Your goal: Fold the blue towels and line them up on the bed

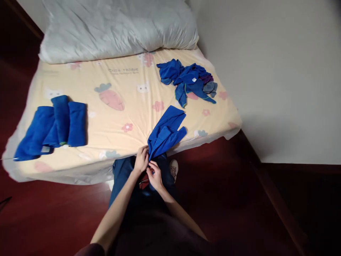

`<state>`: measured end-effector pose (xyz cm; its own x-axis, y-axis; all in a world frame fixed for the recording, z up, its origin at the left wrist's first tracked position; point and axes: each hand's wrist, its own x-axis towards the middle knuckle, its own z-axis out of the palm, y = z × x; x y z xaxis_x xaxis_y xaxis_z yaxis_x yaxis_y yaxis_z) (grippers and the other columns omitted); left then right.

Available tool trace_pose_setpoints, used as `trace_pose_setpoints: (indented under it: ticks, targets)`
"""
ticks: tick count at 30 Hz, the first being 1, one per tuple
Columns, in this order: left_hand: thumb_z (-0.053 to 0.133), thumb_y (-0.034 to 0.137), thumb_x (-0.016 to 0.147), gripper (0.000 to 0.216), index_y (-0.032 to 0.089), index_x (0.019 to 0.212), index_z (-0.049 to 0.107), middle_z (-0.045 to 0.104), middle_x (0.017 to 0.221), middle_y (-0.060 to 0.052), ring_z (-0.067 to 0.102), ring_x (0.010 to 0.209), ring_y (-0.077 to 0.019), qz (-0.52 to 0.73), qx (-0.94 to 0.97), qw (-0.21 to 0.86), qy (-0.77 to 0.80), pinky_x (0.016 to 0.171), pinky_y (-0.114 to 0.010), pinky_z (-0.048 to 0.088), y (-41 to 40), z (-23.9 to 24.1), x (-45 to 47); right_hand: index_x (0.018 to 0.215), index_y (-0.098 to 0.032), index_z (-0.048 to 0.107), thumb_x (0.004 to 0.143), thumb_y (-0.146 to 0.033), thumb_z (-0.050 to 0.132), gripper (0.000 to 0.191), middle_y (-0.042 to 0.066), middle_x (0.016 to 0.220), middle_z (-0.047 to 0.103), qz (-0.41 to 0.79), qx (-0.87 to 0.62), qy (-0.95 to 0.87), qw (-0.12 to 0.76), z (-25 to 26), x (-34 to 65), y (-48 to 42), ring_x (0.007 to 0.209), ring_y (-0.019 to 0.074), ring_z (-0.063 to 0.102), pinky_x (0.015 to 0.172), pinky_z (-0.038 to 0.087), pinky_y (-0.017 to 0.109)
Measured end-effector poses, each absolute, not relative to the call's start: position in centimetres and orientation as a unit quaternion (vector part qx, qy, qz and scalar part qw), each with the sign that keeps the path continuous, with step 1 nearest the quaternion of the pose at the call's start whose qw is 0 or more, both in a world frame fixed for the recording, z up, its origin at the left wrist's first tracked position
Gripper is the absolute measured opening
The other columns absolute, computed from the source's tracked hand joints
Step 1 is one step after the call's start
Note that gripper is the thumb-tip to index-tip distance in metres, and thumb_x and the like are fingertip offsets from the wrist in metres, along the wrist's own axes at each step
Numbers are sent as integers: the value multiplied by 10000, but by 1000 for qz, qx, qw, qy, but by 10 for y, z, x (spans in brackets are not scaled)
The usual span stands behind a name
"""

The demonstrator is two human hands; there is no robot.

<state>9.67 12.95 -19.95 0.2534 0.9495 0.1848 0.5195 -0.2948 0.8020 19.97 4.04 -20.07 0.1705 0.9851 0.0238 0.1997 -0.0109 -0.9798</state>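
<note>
A blue cloth [165, 133] lies bunched at the front edge of the bed, its far end spread over the sheet. Its near corner narrows to a point between my two hands. My left hand [141, 159] has its fingers closed on that corner from the left. Just below and to the right, my right hand [155, 175] pinches the tip of the same cloth. Both hands are close together over my lap, and the fingertips partly cover the corner.
Folded blue cloths [77, 124] lie overlapping on the left of the bed. A crumpled heap of blue cloths [186, 78], with purple and grey pieces, sits at the back right. A large grey-white bundle [119, 30] runs along the far side of the patterned sheet [109, 121]. A white wall [271, 81] stands right.
</note>
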Motion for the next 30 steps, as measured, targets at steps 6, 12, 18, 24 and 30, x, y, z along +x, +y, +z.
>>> trace_pose_setpoints:
  ticks: [6,12,18,24,30]
  targets:
    - [523,398,957,479,168,1376,495,620,1301,-156,670,1107,-249,378,546,464,586,938,-437,577,-15,-209,66,1160,-221,748,927,-184,533,319,93,1167,667,413,-524,-604,435,-200,188,33,1031,189,665,906,567,311]
    - [607,387,902,464,180,1312,545,614,1326,-148,652,1166,-250,458,508,432,588,978,-437,572,2,-191,48,1235,-258,725,984,-187,478,359,78,1113,680,363,-476,-676,430,-185,185,17,1053,183,632,966,528,332]
    - [595,329,896,301,185,1156,645,697,1146,-97,699,1022,-215,450,552,442,546,958,-410,580,1,-182,52,1164,-273,761,980,-173,510,327,71,1050,715,296,-488,-689,447,-175,197,-1,1034,205,620,954,529,372]
    - [593,244,907,213,192,1096,677,682,1055,-77,661,985,-196,465,628,354,514,925,-374,559,-4,-169,55,1205,-245,745,992,-156,473,356,81,1021,742,269,-491,-683,469,-155,199,-12,1017,205,638,913,559,368]
    - [518,255,982,234,215,1123,700,650,1069,-85,641,1026,-197,475,656,338,480,940,-367,540,-11,-143,68,1115,-264,779,958,-144,545,305,70,957,766,152,-517,-691,482,-125,209,-26,1016,252,636,905,561,454]
